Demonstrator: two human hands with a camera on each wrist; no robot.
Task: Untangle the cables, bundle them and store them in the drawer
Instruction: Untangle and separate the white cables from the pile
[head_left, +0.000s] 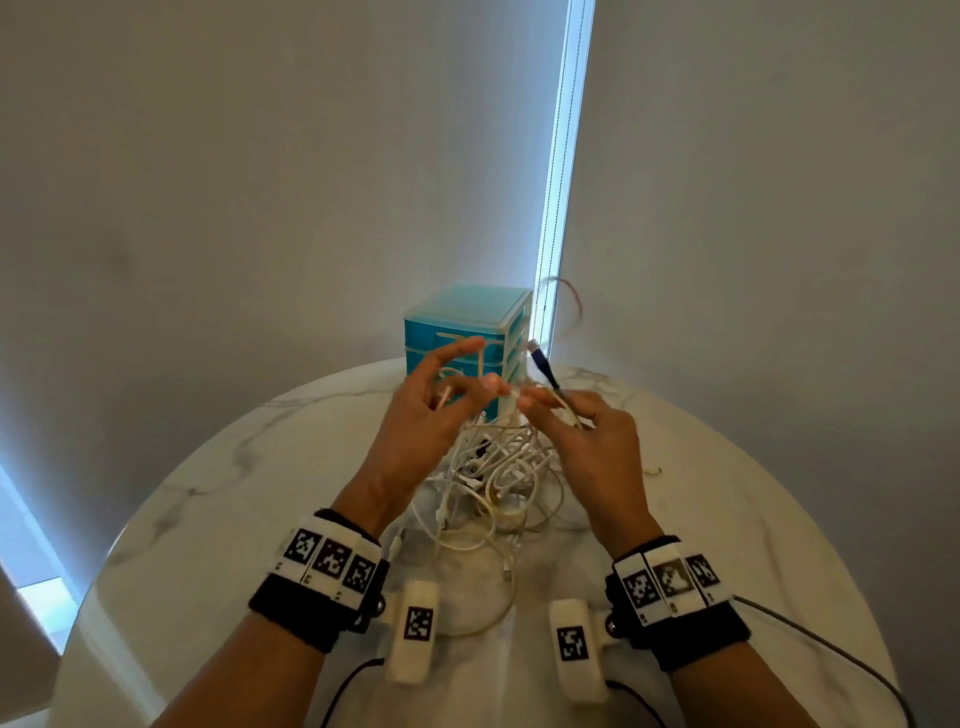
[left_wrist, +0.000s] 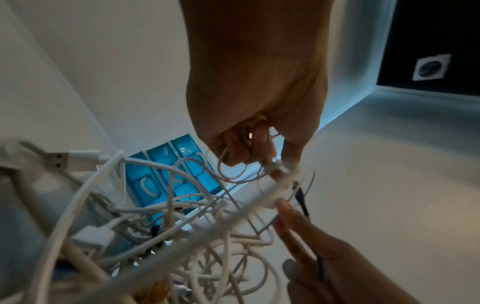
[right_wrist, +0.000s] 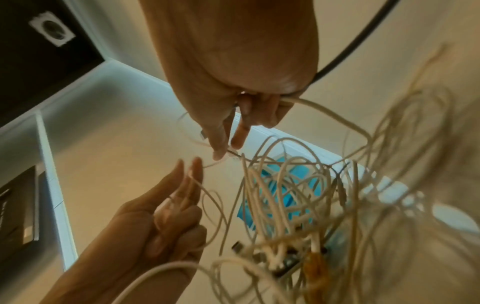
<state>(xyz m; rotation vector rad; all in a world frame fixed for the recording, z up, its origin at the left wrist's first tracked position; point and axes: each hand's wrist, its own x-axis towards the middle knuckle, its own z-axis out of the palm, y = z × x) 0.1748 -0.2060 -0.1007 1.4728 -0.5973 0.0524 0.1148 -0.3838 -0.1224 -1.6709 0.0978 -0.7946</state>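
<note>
Cables (head_left: 493, 467), mostly white and cream, sit in a loose knot on the marble tabletop (head_left: 208, 519) between your wrists, just in front of the teal drawer unit (head_left: 467, 322). From the head view your left hand (head_left: 431, 415) and right hand (head_left: 587, 441) are raised over the pile, each grip pinching a thin strand; a blue-tipped plug (head_left: 540, 361) sticks up beside your right fingers. From your left wrist, white USB plugs (left_wrist: 75, 160) show sharply, but nearer loops blur. From your right wrist, the strands (right_wrist: 298, 195) smear together, and which cable each grip holds is hard to tell.
</note>
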